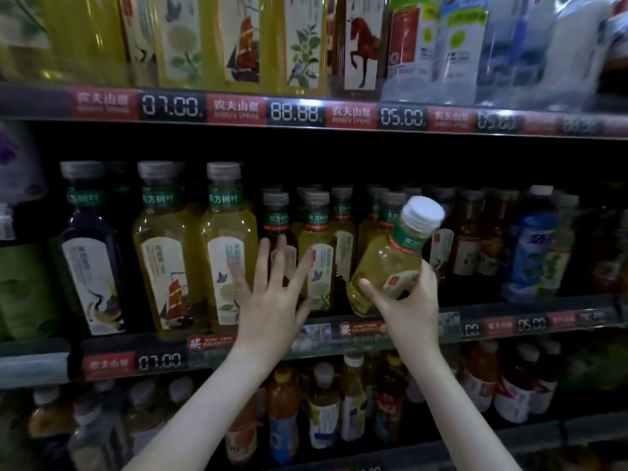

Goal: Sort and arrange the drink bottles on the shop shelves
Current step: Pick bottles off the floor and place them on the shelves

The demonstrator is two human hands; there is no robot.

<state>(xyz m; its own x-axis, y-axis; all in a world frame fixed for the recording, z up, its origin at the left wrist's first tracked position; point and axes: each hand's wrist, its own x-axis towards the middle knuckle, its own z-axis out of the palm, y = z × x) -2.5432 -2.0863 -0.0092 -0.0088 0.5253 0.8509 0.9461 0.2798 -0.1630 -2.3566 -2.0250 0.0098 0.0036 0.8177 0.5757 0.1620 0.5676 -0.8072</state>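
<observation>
Head-worn view, close to the shelves [401, 117], facing them seemingly level

The upper black shelf-edge strip [306, 112] reads NONGFU SPRING, 07.00, 88.88, 05.00; green bottle neck bands [225, 198] read 东方树叶; the lower shelf-edge strip [159, 362] shows 07.00.

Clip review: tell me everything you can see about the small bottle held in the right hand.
The small bottle is clear plastic filled with pale yellow-green drink. It has a white ribbed cap, a green neck band edged red, and a pale label with a red square. It is tilted, cap to the upper right, in front of the middle shelf. The right hand grips its lower body, thumb across the front.
</observation>
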